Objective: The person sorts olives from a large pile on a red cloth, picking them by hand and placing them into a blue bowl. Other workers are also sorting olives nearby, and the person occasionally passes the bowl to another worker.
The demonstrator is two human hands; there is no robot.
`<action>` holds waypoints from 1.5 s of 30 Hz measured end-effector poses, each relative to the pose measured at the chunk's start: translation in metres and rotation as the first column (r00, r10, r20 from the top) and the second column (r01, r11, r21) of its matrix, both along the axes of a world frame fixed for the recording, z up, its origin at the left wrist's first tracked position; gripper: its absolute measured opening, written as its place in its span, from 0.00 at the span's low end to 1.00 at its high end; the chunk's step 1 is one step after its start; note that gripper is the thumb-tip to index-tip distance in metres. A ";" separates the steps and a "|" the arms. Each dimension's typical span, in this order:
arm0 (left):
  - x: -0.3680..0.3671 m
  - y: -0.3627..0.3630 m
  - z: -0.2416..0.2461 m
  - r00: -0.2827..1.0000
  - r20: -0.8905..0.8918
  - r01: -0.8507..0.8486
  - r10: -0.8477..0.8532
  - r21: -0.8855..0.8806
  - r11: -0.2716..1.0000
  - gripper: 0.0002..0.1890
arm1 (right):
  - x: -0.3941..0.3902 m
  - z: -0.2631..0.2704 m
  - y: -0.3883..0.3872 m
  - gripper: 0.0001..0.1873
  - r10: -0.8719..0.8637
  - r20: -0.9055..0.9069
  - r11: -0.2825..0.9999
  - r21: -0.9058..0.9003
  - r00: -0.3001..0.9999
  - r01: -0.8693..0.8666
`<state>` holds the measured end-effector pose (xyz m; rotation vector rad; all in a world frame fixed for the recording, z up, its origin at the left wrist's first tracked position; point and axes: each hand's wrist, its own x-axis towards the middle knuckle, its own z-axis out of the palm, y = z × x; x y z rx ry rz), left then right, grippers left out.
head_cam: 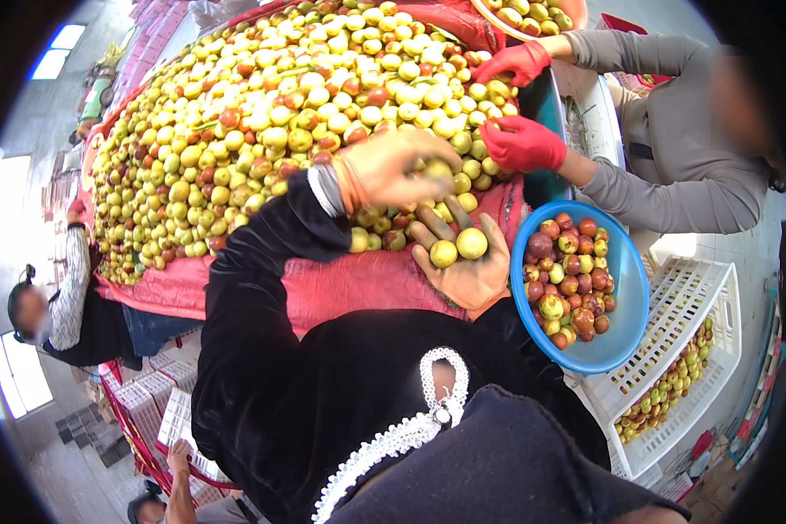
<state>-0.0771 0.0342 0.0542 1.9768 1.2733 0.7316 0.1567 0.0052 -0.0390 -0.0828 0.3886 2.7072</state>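
A big heap of yellow-green and reddish-brown jujubes [288, 124] lies on red mesh cloth [360, 281] before me. My left hand [399, 169], in an orange glove and blurred, reaches across the heap's near edge with a yellow-green jujube [437, 171] at its fingers. Just below it, my right hand [465, 268] is palm up in an orange glove with darkened fingers. Two jujubes [471, 243] rest on its fingers. Right of that hand stands a blue plastic basin [629, 327] holding mostly reddish, blotched jujubes [570, 275].
At right, a co-worker's red-gloved hands [524, 143] touch the heap's edge. A white plastic crate [681, 295] with jujubes stands beyond the basin. Another basin [580, 13] of jujubes is at the top. Other people [65, 308] are at left, near stacked white crates [150, 399].
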 end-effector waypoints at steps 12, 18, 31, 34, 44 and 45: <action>-0.036 -0.012 -0.011 0.817 -0.393 -0.333 0.422 0.276 0.902 0.18 | 0.005 -0.005 -0.003 0.28 0.050 -0.071 0.999 -0.003 0.996 -0.051; -0.110 0.052 -0.037 0.295 -0.926 -0.449 0.235 0.083 0.890 0.16 | 0.006 -0.011 -0.002 0.29 0.049 -0.135 0.998 -0.025 0.990 -0.053; -0.136 0.098 -0.064 0.382 -0.914 -0.546 0.135 -0.106 0.831 0.18 | 0.004 -0.008 0.000 0.30 0.039 0.000 0.999 -0.011 0.999 -0.039; -0.137 0.095 -0.060 0.443 -0.882 -0.522 0.163 -0.106 0.846 0.19 | 0.003 -0.003 -0.002 0.26 0.031 0.025 1.000 -0.004 0.999 -0.031; -0.095 0.034 -0.043 0.711 -0.669 -0.333 0.217 -0.048 0.942 0.21 | 0.000 -0.010 0.003 0.25 0.082 0.061 0.992 0.096 0.995 -0.087; -0.095 0.024 -0.051 0.764 -0.573 -0.332 0.295 0.043 0.942 0.17 | 0.000 -0.012 0.003 0.26 0.099 0.067 0.990 0.099 0.993 -0.105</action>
